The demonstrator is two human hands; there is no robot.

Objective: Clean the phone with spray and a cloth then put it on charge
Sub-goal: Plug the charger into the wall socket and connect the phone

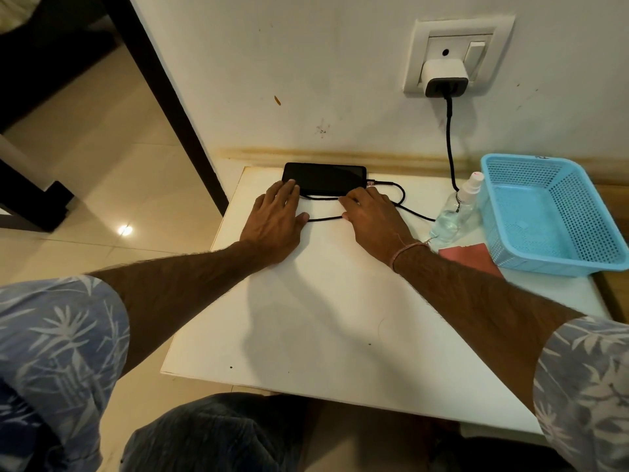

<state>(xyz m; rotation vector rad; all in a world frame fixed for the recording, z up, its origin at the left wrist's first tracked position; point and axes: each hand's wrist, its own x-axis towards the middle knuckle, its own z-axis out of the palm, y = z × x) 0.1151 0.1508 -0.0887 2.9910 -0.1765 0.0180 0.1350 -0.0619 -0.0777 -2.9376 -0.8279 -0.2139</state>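
Phone (pixel 323 177) on white table (pixel 306 318) against scuffed wall (pixel 306 80); beige tiled floor (pixel 119 148)

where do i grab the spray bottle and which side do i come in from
Grip the spray bottle round its clear body, below the white nozzle, coming in from the near left. The blue basket crowds its right side and the black cable drops just behind it, so the front-left looks like the only free approach.

Nothing legible appears in this view — no brand, label or number. A small dark mark on the far rim of the blue basket (pixel 510 158) is too tiny to read. The phone (pixel 323 178) shows only a dark screen.
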